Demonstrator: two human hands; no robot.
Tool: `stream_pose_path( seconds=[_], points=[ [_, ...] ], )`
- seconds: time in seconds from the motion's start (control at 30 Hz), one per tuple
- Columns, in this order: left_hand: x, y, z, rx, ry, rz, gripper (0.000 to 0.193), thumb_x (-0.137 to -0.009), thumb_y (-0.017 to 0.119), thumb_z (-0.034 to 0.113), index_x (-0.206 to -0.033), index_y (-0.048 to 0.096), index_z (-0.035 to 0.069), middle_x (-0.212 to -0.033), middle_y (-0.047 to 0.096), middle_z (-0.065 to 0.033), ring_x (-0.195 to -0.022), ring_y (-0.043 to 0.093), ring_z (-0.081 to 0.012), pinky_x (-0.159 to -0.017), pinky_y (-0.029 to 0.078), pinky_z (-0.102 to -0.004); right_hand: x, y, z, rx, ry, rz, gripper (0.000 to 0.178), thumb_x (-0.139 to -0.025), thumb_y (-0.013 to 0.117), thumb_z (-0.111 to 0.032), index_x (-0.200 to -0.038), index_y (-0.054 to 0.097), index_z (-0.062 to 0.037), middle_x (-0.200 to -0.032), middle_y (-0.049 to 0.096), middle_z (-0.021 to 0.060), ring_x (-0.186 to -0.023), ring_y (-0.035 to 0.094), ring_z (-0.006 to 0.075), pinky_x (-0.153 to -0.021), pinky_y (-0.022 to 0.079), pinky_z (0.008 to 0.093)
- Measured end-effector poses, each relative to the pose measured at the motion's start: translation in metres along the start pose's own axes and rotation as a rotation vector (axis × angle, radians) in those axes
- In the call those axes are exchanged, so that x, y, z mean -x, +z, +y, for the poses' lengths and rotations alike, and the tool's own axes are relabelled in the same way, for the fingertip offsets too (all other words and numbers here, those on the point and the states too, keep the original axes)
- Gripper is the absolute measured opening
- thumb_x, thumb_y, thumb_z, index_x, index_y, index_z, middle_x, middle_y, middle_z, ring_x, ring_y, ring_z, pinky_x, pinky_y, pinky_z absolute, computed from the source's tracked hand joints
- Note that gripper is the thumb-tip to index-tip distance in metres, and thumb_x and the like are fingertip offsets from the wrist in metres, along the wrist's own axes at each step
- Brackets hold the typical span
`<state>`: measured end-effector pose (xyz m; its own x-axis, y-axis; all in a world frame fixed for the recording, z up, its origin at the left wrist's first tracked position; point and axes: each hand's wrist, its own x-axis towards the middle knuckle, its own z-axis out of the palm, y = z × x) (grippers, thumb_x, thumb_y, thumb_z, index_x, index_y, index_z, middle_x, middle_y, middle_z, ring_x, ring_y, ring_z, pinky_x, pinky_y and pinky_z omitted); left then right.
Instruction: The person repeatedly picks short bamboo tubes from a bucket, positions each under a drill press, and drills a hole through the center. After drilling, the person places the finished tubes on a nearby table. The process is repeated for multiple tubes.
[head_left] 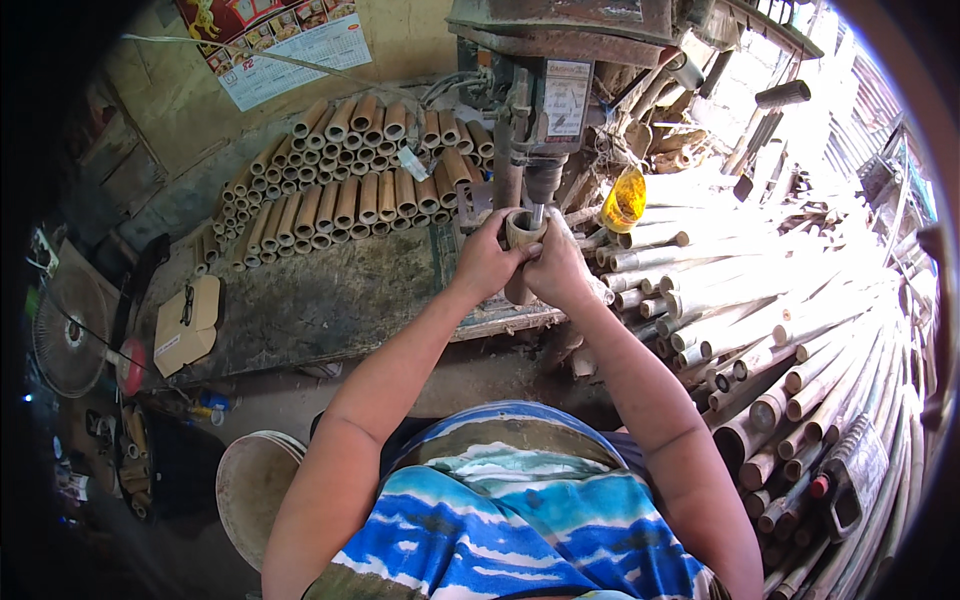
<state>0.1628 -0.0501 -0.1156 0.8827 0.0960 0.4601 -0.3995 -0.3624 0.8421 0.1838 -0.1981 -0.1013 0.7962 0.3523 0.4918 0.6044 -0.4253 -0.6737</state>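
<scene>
Both my hands are wrapped round a short bamboo tube (522,238), its open end turned up toward me. My left hand (482,262) grips it from the left and my right hand (562,268) from the right, thumbs close together at the front. Directly above hangs the chuck (543,178) of a drill press (530,110). A pale metal bit (537,215) comes down from the chuck to the tube's mouth. Whether it touches the tube wall I cannot tell. My fingers at the back are hidden.
Stacked bamboo tubes (345,205) lie on the dusty workbench (330,290) at left, near a cardboard piece (188,325) with glasses. Long bamboo poles (720,300) fill the right side, beside a yellow container (624,200). A fan (72,328) stands far left, a bucket (255,490) below.
</scene>
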Motion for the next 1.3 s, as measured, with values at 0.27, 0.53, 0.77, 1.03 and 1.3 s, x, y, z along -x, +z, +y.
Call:
stream_pose_path(
  seconds=[0.27, 0.53, 0.77, 1.03, 1.3],
  points=[
    [-0.005, 0.007, 0.002, -0.014, -0.075, -0.031, 0.058, -0.083, 0.084, 0.015, -0.133, 0.057, 0.006, -0.123, 0.069, -0.0105, -0.113, 0.065, -0.0183, -0.099, 0.050, -0.0342, -0.003, -0.007, 0.008, -0.018, 0.022, -0.009, 0.040, -0.078, 0.058, -0.004, -0.114, 0.043, 0.0040, -0.098, 0.064, 0.0348, -0.098, 0.060, 0.0551, -0.086, 0.048, 0.0595],
    [-0.009, 0.015, 0.002, -0.063, -0.063, -0.034, 0.059, -0.083, 0.084, 0.017, -0.134, 0.056, 0.005, -0.121, 0.071, -0.0107, -0.112, 0.066, -0.0189, -0.099, 0.050, -0.0344, -0.005, -0.008, 0.024, -0.060, 0.021, -0.011, 0.048, -0.078, 0.058, -0.003, -0.123, 0.043, 0.0040, -0.108, 0.063, 0.0326, -0.108, 0.059, 0.0514, -0.092, 0.047, 0.0542],
    [-0.006, 0.019, 0.012, -0.214, -0.042, -0.038, 0.062, -0.082, 0.084, 0.022, -0.134, 0.055, 0.005, -0.117, 0.071, -0.0153, -0.108, 0.069, -0.0264, -0.093, 0.052, -0.0375, 0.004, -0.011, 0.028, -0.114, 0.063, -0.007, 0.073, -0.076, 0.058, 0.003, -0.146, 0.037, 0.0036, -0.129, 0.060, 0.0287, -0.127, 0.055, 0.0430, -0.107, 0.043, 0.0426],
    [-0.004, 0.025, 0.015, -0.199, -0.077, -0.046, 0.064, -0.082, 0.084, 0.023, -0.134, 0.053, 0.001, -0.114, 0.071, -0.0181, -0.103, 0.070, -0.0268, -0.089, 0.053, -0.0388, 0.009, -0.019, 0.024, -0.072, 0.055, 0.021, 0.050, -0.080, 0.058, -0.005, -0.128, 0.044, -0.0005, -0.109, 0.065, 0.0317, -0.108, 0.061, 0.0502, -0.091, 0.049, 0.0535],
    [0.001, 0.025, 0.012, -0.069, -0.017, -0.029, 0.073, -0.081, 0.085, 0.030, -0.137, 0.050, -0.001, -0.118, 0.069, -0.0241, -0.110, 0.068, -0.0352, -0.094, 0.052, -0.0420, 0.014, -0.025, 0.015, 0.005, 0.150, -0.046, 0.066, -0.080, 0.057, -0.003, -0.144, 0.041, -0.0003, -0.113, 0.066, 0.0307, -0.114, 0.061, 0.0479, -0.095, 0.049, 0.0510]
  ],
)
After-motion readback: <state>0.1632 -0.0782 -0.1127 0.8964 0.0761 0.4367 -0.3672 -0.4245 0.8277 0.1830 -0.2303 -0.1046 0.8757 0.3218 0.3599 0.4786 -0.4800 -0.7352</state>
